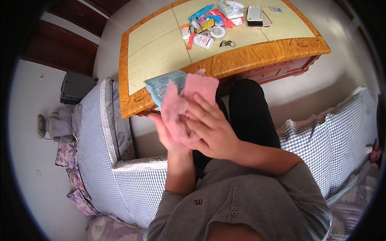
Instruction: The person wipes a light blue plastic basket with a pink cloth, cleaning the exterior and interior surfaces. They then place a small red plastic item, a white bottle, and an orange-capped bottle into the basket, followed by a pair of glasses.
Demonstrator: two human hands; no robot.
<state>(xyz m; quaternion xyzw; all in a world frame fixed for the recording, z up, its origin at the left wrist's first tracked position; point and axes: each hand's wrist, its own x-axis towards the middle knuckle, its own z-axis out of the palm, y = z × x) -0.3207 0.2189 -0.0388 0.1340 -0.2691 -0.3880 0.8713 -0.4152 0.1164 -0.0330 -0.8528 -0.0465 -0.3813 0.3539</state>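
In front of my lap, a crumpled pink cloth (200, 87) lies between my two hands. My left hand (164, 135) supports it from below, palm up, with the thumb out at the left. Over the top, my right hand (215, 129) presses the cloth with its fingers spread. Behind the cloth is a light blue patterned plastic piece (169, 79), like a shallow basket or tray, at the near table edge. The cloth covers its lower part, so I cannot tell whether my left hand touches it.
On the table (156, 60) are white bottles (203, 41), a round white container (217, 32), a dark cord-like item (227, 44), plastic packets (230, 10) and a phone case (254, 14). Sofa seats with checked covers (141, 186) flank me. A dark grey box (77, 87) stands by the left wall.
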